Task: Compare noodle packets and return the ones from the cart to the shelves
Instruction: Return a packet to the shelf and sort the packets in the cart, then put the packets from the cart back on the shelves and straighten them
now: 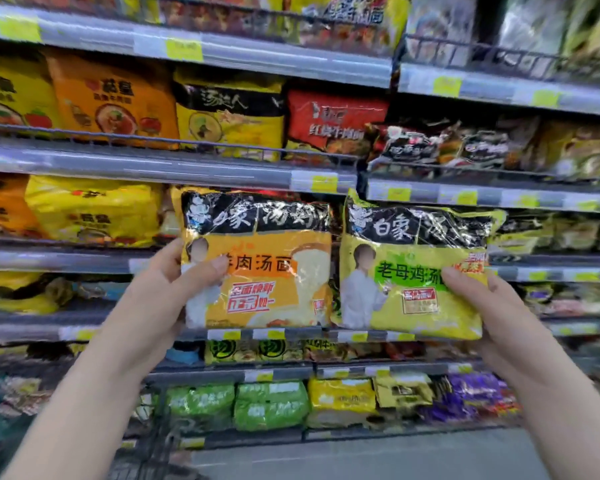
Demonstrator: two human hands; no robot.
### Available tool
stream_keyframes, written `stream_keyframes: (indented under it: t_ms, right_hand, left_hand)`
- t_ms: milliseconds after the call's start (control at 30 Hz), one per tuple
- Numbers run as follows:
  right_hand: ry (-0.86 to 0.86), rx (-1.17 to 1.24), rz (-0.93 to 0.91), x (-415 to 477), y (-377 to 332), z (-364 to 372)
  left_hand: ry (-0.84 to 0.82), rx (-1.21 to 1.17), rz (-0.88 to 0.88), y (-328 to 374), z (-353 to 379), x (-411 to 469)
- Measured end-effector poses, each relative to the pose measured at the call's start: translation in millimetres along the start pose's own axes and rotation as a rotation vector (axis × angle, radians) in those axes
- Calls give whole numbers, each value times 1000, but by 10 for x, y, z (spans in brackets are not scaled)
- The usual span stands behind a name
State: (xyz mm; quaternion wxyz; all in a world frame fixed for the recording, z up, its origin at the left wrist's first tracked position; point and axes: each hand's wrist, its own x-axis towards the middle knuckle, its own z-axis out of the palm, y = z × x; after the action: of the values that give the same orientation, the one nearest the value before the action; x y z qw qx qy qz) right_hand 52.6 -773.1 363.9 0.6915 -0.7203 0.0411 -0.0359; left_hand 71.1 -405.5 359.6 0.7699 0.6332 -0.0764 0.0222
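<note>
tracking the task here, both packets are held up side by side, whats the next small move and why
Probably ease the orange packet toward the shelves behind it. The left hand holds it and the right hand holds the yellow-green packet, upright, side by side, so both labels are readable; its exact slot I cannot tell.

- A supermarket aisle is shown: long metal shelves (pixel 174 166) are stacked in many tiers, from the top of the view down to floor level.
- The tiers are filled with rows of bagged noodle packets (pixel 115 102) in orange, yellow, red, green and purple, printed with Chinese text.
- Yellow-and-white price labels (pixel 324 183) are fixed along the front rail of each tier.
- Low wire guards (pixel 84 131) are fitted at the shelf edges.
- The wire frame of a shopping cart (pixel 153 452) is seen at the lower left, beside a grey floor (pixel 378 455).
</note>
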Motion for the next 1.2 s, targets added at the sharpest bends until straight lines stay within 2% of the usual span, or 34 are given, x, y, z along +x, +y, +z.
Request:
stream_keyframes:
  t_ms: [200, 433, 700, 1000, 1200]
  right_hand:
    - [106, 156, -54, -655, 87, -1181]
    - [245, 113, -82, -1450, 113, -2547]
    - [300, 66, -142, -2013, 77, -3656]
    - [378, 82, -161, -1915, 194, -4655]
    - [392, 43, -160, -1365, 274, -5392]
  left_hand:
    - [-130, 19, 8, -151, 1235, -164]
    - [-271, -19, -29, -491, 2587, -503]
    - [-353, -1, -49, -707, 3806, -730]
    - [-506, -3, -62, -920, 5021, -451]
    - [-490, -42, -61, -1217, 5739, 146]
